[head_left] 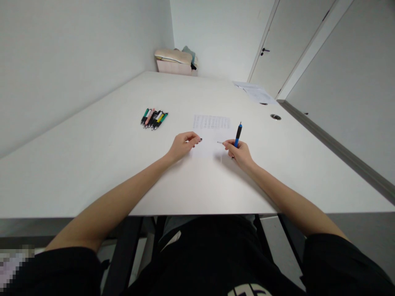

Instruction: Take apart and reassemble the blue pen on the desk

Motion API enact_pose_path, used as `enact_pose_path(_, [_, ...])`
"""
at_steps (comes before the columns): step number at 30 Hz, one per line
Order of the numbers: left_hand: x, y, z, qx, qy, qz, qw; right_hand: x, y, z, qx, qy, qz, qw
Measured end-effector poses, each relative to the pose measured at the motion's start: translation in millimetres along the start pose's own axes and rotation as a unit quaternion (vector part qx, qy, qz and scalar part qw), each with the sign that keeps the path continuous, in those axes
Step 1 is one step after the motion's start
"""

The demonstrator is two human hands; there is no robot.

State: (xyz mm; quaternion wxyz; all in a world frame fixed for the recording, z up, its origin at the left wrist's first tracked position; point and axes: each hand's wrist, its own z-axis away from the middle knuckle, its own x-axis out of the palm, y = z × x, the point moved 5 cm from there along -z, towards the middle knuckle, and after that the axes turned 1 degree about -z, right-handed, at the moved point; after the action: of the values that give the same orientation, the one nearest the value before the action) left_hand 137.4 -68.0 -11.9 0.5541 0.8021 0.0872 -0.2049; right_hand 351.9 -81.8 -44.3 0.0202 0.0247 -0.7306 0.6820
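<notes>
My left hand is closed in a pinch over the left edge of a printed paper, with a small dark piece at its fingertips. Across the paper, my right hand holds a blue and black pen, which points up and away from me. A thin pale rod sticks out leftward from the right fingertips. The two hands are apart, both just above the table.
On the white table, several pens lie in a group at the left. Other papers lie at the far right, near a round metal table fitting. A box with folded cloth stands beyond the far edge.
</notes>
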Motion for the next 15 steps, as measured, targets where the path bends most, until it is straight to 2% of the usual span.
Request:
enact_pose_path(5, [-6.5, 3, -1, 0.025, -0.08, -0.115, 0.99, -1, 1, -1, -0.001, 0.002, -0.005, 1.0])
enact_pose_path(11, [-12.4, -3, 2, 0.071, -0.196, -0.298, 0.931, -1, 1, -2, -0.004, -0.003, -0.013, 1.0])
enact_pose_path(15, [-15.6, -6, 4, 0.064, -0.246, -0.334, 0.907, -1, 0, -1, -0.004, 0.001, -0.006, 1.0])
